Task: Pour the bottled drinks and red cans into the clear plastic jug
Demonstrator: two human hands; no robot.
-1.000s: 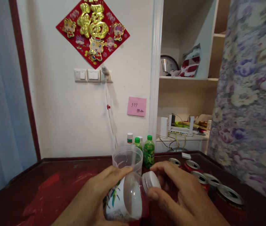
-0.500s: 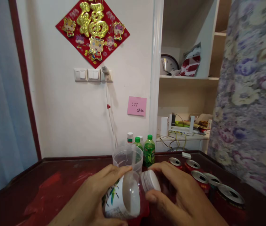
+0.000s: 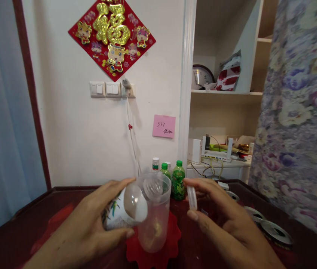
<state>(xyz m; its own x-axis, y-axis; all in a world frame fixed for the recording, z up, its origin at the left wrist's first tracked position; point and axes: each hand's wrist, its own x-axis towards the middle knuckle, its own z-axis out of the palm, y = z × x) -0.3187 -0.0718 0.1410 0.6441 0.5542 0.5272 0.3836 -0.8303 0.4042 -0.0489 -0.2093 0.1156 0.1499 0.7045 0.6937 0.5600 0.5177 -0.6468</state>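
My left hand grips a clear plastic bottle with a white bamboo-print label, tilted on its side with its open neck over the rim of a tall clear cup. The cup stands on a red scalloped mat on the dark red table. My right hand holds the bottle's white cap between thumb and forefinger, to the right of the cup and apart from it.
Several green-capped bottles stand against the wall behind the cup. Several cans lie at the right, partly hidden by my right hand. A flowered curtain hangs at the right; shelves with a clock and a router are behind.
The cap has come off the bottle and my right hand has drawn it to the right. My left hand lifted the bottle and tipped its neck over the cup.
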